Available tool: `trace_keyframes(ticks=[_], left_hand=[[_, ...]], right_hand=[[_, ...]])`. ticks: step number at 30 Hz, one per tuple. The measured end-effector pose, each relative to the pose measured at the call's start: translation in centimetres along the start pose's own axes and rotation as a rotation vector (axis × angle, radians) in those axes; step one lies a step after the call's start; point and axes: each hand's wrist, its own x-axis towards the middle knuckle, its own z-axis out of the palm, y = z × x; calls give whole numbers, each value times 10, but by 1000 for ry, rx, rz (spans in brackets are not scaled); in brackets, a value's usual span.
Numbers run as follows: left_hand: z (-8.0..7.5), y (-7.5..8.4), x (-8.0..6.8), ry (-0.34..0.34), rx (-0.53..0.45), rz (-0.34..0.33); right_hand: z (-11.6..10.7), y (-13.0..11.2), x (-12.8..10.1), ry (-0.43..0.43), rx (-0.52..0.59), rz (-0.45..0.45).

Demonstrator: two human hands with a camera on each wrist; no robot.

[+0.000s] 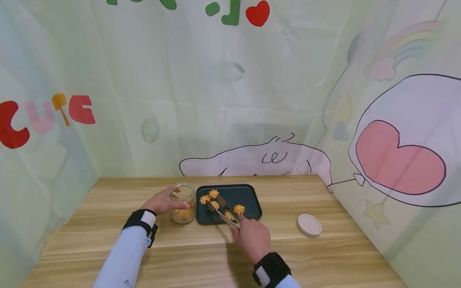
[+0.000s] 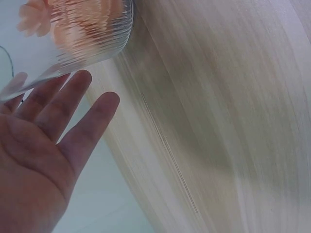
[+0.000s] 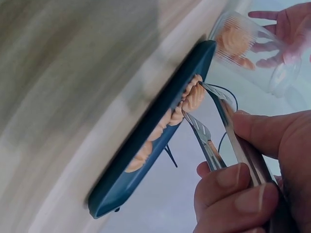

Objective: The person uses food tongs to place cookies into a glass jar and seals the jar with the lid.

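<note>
My left hand (image 1: 162, 202) holds a clear glass jar (image 1: 184, 219), thumb across its near side and fingers behind it. Swirled cookies (image 3: 233, 41) lie at the bottom of this upright jar, seen through its ribbed wall. In my right hand (image 1: 253, 237) is a pair of metal tongs (image 1: 228, 221), gripped between thumb and fingers. Their slotted tips (image 3: 200, 127) are spread apart, right at a cookie (image 3: 193, 99) on the dark tray (image 1: 254, 200). Several golden cookies (image 1: 239, 209) lie on that tray, mostly towards its left half.
A round pale lid (image 1: 309, 225) lies on the wooden table (image 1: 180, 256) to the right of the tray. The jar stands close by the tray's left edge. Behind the table hangs a printed cloth backdrop (image 1: 201, 120).
</note>
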Motion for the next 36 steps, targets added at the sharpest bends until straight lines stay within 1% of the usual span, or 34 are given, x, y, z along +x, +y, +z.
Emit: trace_keyframes(ticks=[2,9,15,20,24,31,36], left_hand=[[1,0,0,4,-4,-9],[1,-1,0,6,1,-8],[2,-1,0,7,-2,-16],[2,-3,3,8,-6,-15],[2,-3,2,7,-1,-11],[2,-2,1,6,1,-10],[2,-5,4,3,-12,-5]], right_hand=[[-2,0,1,11,4,-2],[-5,1,0,43,-10,-17],[-8,2,2,22,10,-4],[-13,2,4,23,11,-12],[-17,1,4,17,24,-5],[-23,1,4,76,24,-38],[-28,0,6,79,40,-38]])
